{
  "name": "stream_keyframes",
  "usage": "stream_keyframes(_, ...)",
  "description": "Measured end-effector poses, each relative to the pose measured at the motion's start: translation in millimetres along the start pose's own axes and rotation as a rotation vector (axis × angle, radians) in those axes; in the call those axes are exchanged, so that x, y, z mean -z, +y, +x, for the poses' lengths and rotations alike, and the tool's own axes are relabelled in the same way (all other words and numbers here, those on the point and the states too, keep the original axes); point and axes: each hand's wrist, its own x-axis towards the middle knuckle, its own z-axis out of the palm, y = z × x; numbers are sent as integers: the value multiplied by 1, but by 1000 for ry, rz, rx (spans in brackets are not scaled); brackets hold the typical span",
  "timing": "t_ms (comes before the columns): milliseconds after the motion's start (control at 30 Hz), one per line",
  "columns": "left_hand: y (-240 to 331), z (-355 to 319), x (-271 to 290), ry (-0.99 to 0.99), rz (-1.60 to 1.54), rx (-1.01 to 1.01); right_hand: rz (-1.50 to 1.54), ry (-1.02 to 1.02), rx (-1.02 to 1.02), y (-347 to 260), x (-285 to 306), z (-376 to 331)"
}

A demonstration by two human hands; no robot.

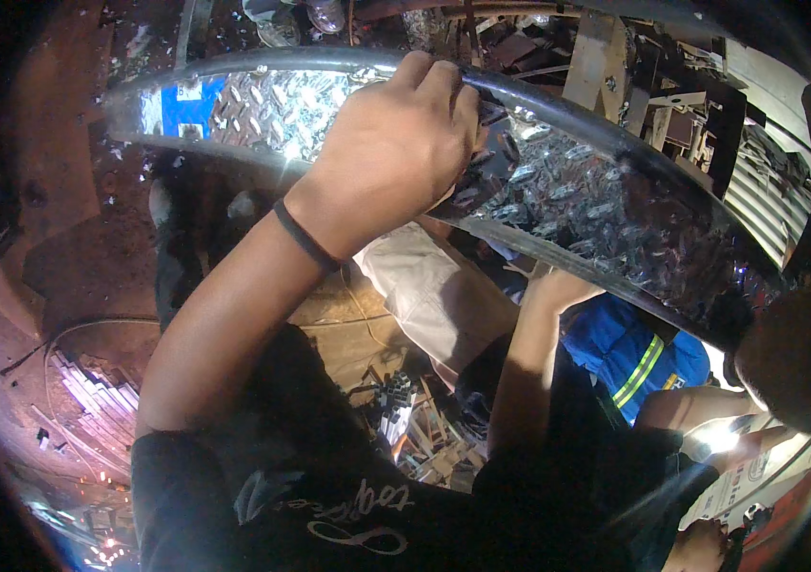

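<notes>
A long, curved checker-plate metal panel (606, 214) with a rounded tube rim runs across the upper picture, a blue patch near its left end. My left hand (396, 133), a black band on the wrist, is closed over the panel's far rim at its middle. My right hand (558, 286) reaches up to the panel's near edge from below and grips it there; its fingers are mostly hidden behind the metal.
Under the panel a person in a blue top with reflective stripes (639, 357) and beige trousers (429, 296) crouches. Scrap metal pieces (415, 429) lie on the reddish dirt floor (62, 191). Stacked metal strips (101, 396) sit at the left, clutter and corrugated sheet (758, 186) at the right.
</notes>
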Motion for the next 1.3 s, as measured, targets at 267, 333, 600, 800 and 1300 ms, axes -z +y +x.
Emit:
stream_keyframes(267, -6, 5, -12, 66, -9, -46, 278, 109, -107, -27, 2, 5)
stream_keyframes(333, -12, 1, -18, 121, -52, -32, 383, 113, -155, -33, 0, 4)
stream_keyframes(600, -35, -25, -8, 170, -489, 151, 246, 117, 94, -27, 0, 5)
stream_keyframes(800, -42, -15, -5, 140, -383, -71, 250, 107, -86, -14, -1, 1)
stream_keyframes(1300, -9, 0, -4, -58, 23, -77, -435, -9, 375, 5, 12, 1)
